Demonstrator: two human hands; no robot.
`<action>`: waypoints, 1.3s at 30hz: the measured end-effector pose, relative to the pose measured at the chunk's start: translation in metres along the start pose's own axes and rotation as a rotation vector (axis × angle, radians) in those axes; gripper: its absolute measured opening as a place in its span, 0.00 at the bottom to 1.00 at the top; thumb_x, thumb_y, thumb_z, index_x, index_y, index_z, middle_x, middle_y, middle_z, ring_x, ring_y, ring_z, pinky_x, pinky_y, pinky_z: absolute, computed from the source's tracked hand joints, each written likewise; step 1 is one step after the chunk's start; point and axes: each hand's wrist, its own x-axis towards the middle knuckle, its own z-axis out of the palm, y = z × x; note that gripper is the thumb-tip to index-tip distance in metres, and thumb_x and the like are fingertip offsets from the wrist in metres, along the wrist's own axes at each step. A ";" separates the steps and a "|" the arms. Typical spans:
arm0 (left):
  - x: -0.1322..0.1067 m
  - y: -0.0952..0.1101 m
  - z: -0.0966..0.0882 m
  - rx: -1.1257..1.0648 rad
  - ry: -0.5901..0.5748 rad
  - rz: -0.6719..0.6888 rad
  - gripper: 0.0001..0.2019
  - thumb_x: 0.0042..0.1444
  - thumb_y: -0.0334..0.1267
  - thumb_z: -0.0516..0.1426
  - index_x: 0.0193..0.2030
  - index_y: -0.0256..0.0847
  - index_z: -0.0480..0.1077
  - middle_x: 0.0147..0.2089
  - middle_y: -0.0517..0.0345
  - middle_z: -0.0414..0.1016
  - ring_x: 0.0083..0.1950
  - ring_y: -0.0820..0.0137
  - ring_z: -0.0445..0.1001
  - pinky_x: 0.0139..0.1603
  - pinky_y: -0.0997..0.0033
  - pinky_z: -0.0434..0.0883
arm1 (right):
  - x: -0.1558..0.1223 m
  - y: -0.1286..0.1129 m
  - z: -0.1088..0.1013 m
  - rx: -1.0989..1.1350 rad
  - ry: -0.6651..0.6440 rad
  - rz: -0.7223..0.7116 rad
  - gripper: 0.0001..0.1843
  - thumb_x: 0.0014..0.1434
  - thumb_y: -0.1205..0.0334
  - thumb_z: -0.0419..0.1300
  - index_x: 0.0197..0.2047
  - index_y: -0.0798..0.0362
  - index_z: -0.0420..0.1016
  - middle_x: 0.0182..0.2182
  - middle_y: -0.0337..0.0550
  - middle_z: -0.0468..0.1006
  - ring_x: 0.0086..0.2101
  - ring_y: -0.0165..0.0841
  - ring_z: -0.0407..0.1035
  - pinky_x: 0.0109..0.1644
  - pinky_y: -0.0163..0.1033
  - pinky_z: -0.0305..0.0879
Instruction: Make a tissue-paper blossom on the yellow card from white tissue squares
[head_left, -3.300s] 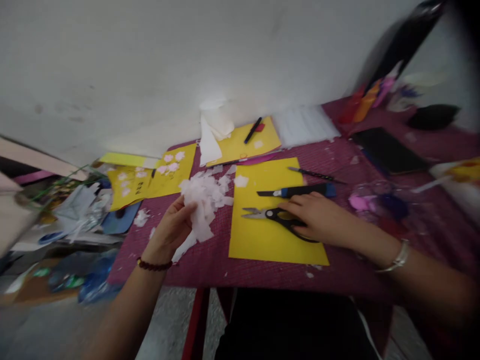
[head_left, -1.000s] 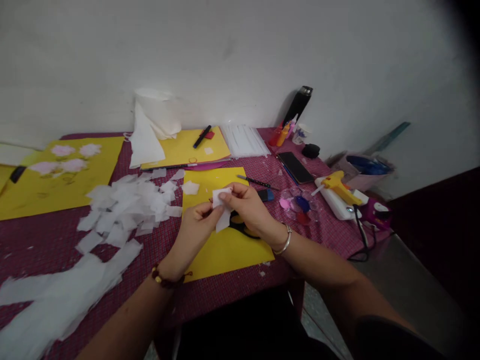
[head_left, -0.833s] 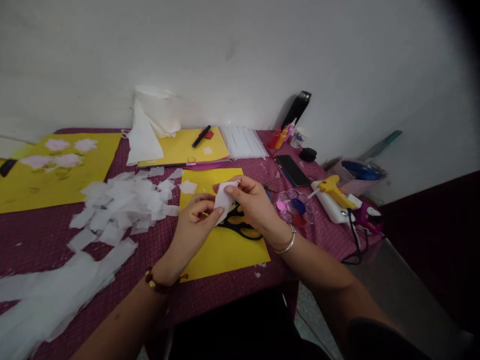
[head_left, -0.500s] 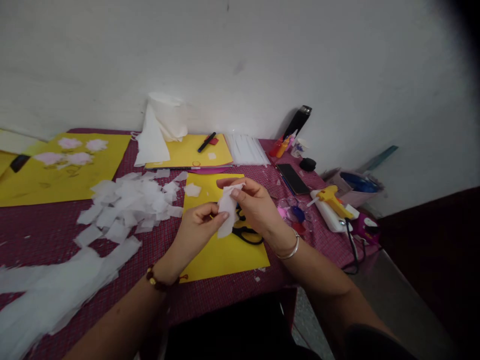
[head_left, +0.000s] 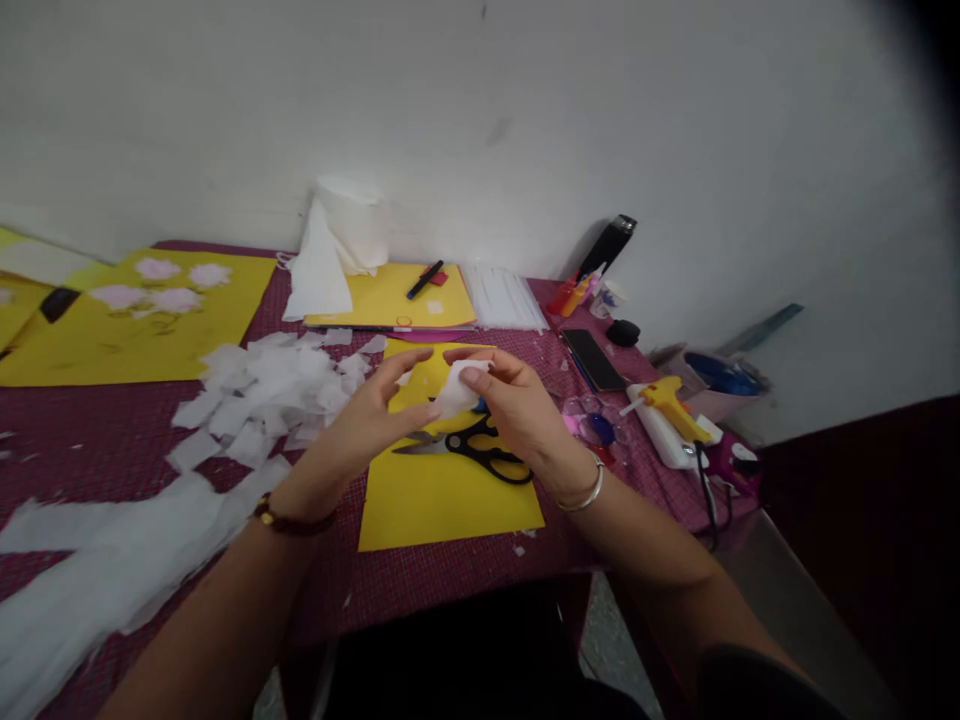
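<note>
A small folded piece of white tissue paper [head_left: 454,392] is pinched in my right hand [head_left: 517,405], between thumb and fingers. My left hand [head_left: 371,420] has its thumb and fingers spread apart, and the thumb tip reaches the paper's left edge; whether they touch I cannot tell. Below both hands, black-handled scissors [head_left: 480,447] lie on a yellow sheet [head_left: 450,515], blades pointing left. To the left is a heap of cut white tissue squares [head_left: 262,390]. Long white tissue strips [head_left: 127,570] lie nearer to me.
Pink paper flowers [head_left: 176,300] rest on yellow card at the far left. Behind are a tissue roll [head_left: 349,225], a marker [head_left: 425,280] and white sticks [head_left: 501,297]. Rightward lie a phone [head_left: 592,360], a glue gun [head_left: 667,400] with cable and a black bottle [head_left: 611,240].
My left hand has opened from its pinch on the paper and shifted slightly left. The paper is more folded or bunched in my right hand. More of the scissors shows.
</note>
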 end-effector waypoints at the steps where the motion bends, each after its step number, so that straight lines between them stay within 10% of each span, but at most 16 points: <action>1: -0.001 0.001 0.001 -0.029 -0.036 -0.004 0.28 0.48 0.41 0.64 0.58 0.46 0.68 0.61 0.50 0.68 0.61 0.56 0.65 0.58 0.54 0.64 | -0.001 0.001 0.002 -0.010 -0.004 0.003 0.06 0.52 0.57 0.67 0.32 0.49 0.76 0.36 0.36 0.78 0.32 0.27 0.68 0.37 0.35 0.65; 13: -0.004 -0.013 0.018 -0.532 0.115 -0.320 0.11 0.48 0.42 0.65 0.34 0.37 0.76 0.28 0.61 0.75 0.25 0.77 0.69 0.28 0.76 0.69 | 0.012 0.013 -0.009 -0.278 -0.076 0.005 0.12 0.57 0.55 0.61 0.44 0.50 0.72 0.42 0.41 0.76 0.42 0.31 0.69 0.50 0.41 0.66; 20: 0.003 -0.009 0.004 -0.641 0.258 -0.458 0.13 0.41 0.31 0.67 0.36 0.35 0.75 0.30 0.58 0.79 0.29 0.71 0.76 0.29 0.74 0.73 | -0.046 0.018 -0.069 -1.193 -0.345 -0.096 0.19 0.58 0.68 0.58 0.53 0.54 0.71 0.52 0.52 0.71 0.53 0.41 0.66 0.59 0.52 0.62; 26: 0.001 0.004 -0.007 -0.665 0.217 -0.427 0.16 0.48 0.30 0.64 0.46 0.36 0.75 0.40 0.54 0.81 0.34 0.71 0.78 0.35 0.73 0.75 | -0.057 0.024 -0.076 -1.448 -0.482 -0.159 0.29 0.56 0.70 0.58 0.62 0.52 0.66 0.54 0.52 0.71 0.54 0.43 0.65 0.59 0.52 0.61; 33: -0.028 0.028 -0.038 -0.503 0.256 -0.377 0.18 0.47 0.33 0.66 0.47 0.43 0.75 0.28 0.63 0.77 0.24 0.77 0.71 0.27 0.78 0.72 | -0.035 0.007 -0.071 -1.140 -0.474 -0.052 0.36 0.54 0.67 0.61 0.66 0.49 0.60 0.54 0.54 0.70 0.54 0.45 0.65 0.58 0.53 0.62; 39: -0.047 0.031 -0.061 -0.380 0.317 -0.379 0.12 0.45 0.34 0.67 0.39 0.43 0.77 0.25 0.64 0.75 0.23 0.77 0.70 0.25 0.79 0.70 | -0.017 -0.015 -0.041 -0.604 -0.731 0.204 0.35 0.58 0.55 0.62 0.67 0.51 0.60 0.59 0.54 0.68 0.56 0.44 0.66 0.57 0.47 0.65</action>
